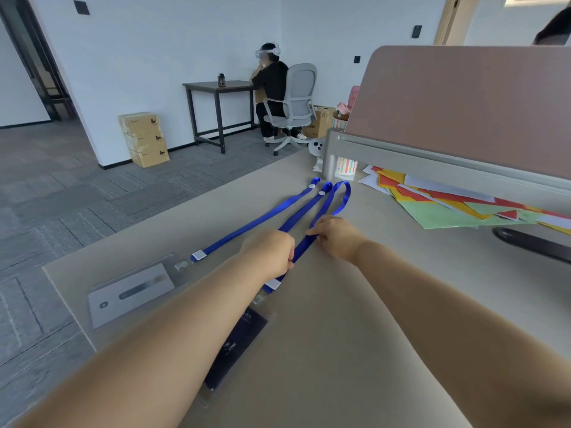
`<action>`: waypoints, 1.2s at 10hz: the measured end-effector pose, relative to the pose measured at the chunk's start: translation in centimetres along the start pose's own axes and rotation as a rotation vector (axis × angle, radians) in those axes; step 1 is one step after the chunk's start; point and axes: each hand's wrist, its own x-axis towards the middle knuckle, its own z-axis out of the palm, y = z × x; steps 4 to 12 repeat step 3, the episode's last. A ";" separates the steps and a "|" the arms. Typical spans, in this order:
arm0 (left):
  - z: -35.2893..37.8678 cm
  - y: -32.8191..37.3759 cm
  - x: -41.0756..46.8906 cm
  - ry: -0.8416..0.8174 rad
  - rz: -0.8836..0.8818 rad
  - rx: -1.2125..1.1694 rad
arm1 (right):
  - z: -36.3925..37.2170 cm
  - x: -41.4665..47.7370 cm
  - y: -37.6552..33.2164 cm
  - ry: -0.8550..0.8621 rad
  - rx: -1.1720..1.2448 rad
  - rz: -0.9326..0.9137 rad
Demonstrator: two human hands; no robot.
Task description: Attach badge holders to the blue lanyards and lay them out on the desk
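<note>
Two lanyards are borne by the desk (324,329). The held lanyard (304,247) is gripped low on its strap by the left hand (272,251) and pinched beyond it by the right hand (336,236). Its long axis is run from the grips away to the loop and back to the dark badge holder (244,338), nearer the left hand. The laid-out lanyard (256,223) and pale badge holder (133,291) are set left of the grips. The clip (261,299) is blurred, and the dark badge holder is half hidden by the left forearm (185,319).

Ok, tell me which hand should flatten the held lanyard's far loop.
Right. The right hand pinches the strap just below the loop; the left hand grips it nearer the badge holder, anchoring it.
</note>
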 end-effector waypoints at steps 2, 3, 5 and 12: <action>0.1 -0.8 -2.4 0.028 -0.046 0.109 | 0.3 -2.8 -1.9 0.112 0.050 0.060; -0.5 0.0 -3.3 0.099 -0.044 0.123 | -0.4 -5.1 -2.4 0.164 0.087 0.070; -0.5 0.0 -3.3 0.099 -0.044 0.123 | -0.4 -5.1 -2.4 0.164 0.087 0.070; -0.5 0.0 -3.3 0.099 -0.044 0.123 | -0.4 -5.1 -2.4 0.164 0.087 0.070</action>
